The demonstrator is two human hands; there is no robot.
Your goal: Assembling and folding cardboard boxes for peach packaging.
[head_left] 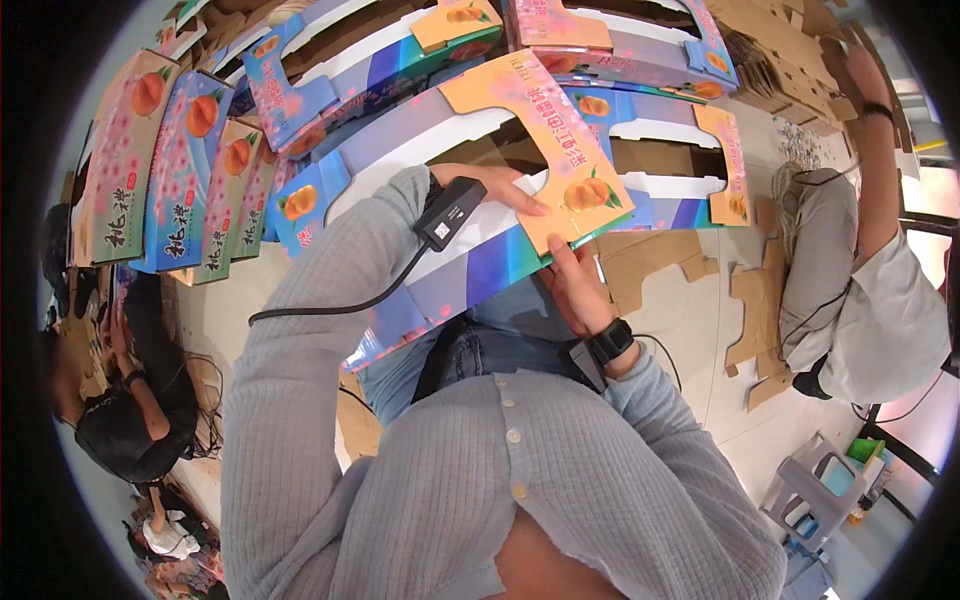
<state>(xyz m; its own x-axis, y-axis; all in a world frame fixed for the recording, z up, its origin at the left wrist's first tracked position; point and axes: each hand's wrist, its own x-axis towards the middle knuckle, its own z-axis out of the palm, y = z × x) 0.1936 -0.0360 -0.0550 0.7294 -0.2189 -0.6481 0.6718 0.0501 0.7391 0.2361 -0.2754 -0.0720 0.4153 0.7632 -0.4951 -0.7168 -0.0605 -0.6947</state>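
A printed cardboard fruit box (480,250) lies tilted across my lap, with a long cut-out window, blue, purple and green bands, and an orange end panel (585,170) showing peaches. My left hand (500,188) reaches over the box from the left. One of its digits lies on the orange panel beside the window; the other fingers are partly hidden at the window edge. My right hand (582,288) grips the near corner, thumb on the top edge and fingers partly hidden below. A black device (450,215) with a cable is strapped to my left wrist, and a black watch (610,342) to my right.
Similar boxes (375,65) are stacked ahead, and more stand upright (120,160) at the left. Flat brown cardboard pieces (755,315) lie on the floor at right. A seated person (860,290) is at right, another (140,400) at left. A grey stool (815,490) stands lower right.
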